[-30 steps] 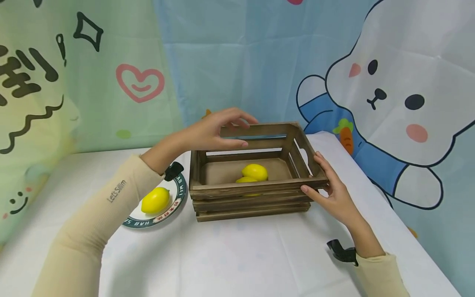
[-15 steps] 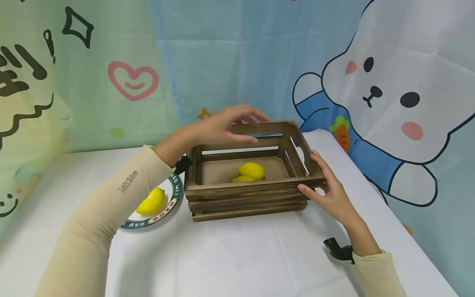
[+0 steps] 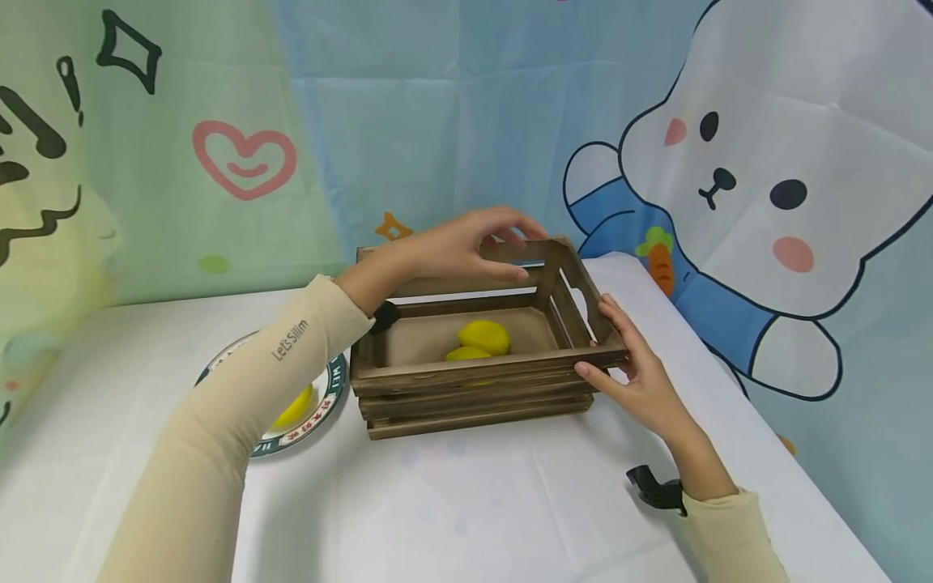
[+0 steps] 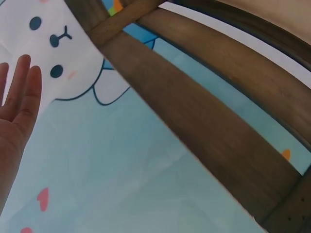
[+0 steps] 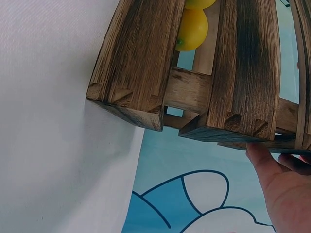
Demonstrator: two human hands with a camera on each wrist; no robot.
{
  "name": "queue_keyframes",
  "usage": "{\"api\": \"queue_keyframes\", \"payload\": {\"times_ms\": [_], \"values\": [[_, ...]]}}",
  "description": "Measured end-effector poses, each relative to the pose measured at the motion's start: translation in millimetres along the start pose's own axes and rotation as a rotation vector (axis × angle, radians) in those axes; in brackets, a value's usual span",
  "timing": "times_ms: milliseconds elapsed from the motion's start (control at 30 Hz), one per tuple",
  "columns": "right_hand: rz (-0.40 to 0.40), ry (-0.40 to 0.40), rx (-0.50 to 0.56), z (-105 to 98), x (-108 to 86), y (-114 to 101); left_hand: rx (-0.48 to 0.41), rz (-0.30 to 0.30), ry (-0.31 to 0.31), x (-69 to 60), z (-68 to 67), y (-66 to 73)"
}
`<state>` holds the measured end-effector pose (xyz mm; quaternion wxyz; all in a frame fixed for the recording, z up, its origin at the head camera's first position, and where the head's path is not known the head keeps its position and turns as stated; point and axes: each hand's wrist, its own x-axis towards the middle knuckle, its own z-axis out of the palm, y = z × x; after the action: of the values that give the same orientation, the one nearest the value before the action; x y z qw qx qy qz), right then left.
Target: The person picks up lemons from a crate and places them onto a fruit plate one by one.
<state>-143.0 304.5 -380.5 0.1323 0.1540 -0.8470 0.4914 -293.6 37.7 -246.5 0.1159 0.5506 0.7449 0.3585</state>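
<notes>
A brown slatted wooden crate (image 3: 474, 401) stands in the middle of the head view with two yellow lemons (image 3: 484, 337) inside. Over its back part hovers my left hand (image 3: 474, 247), holding nothing, fingers loosely bent and thumb apart. The left wrist view shows that hand (image 4: 19, 109) at the left edge, apart from the crate's slats (image 4: 194, 121). My right hand (image 3: 649, 389) holds the crate's right end, thumb at the front corner and fingers along the end panel. In the right wrist view, its thumb (image 5: 265, 162) touches a slat; the other fingers are partly hidden.
Left of the crate a white plate with a green patterned rim (image 3: 337, 389) bears another lemon (image 3: 295, 409), partly covered by my left sleeve (image 3: 240, 421). A white cloth (image 3: 452, 502) covers the table. Behind it hangs a printed curtain (image 3: 437, 121).
My left hand has moved right above the crate, its forearm now covering more of the plate and lemon. The right hand keeps its place on the crate. The head view has shifted slightly.
</notes>
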Motion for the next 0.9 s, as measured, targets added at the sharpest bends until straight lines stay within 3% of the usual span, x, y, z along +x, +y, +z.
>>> {"api": "queue_keyframes", "payload": {"times_ms": [200,367,567,667,900], "values": [[0.001,-0.007,0.022,2,0.6,0,-0.058,-0.032,-0.076,14.4,7.6,-12.1],[0.004,-0.011,0.026,2,0.3,1,-0.051,-0.133,-0.194,22.2,14.4,-24.7],[-0.001,-0.011,0.028,0,1.1,1,-0.179,-0.233,-0.332,27.1,21.9,-40.4],[-0.007,-0.011,0.025,0,0.9,1,-0.151,-0.240,-0.379,31.2,27.1,-50.2],[-0.006,-0.012,0.018,-3,-0.2,0,-0.108,-0.325,-0.442,34.3,38.2,-73.4]]}}
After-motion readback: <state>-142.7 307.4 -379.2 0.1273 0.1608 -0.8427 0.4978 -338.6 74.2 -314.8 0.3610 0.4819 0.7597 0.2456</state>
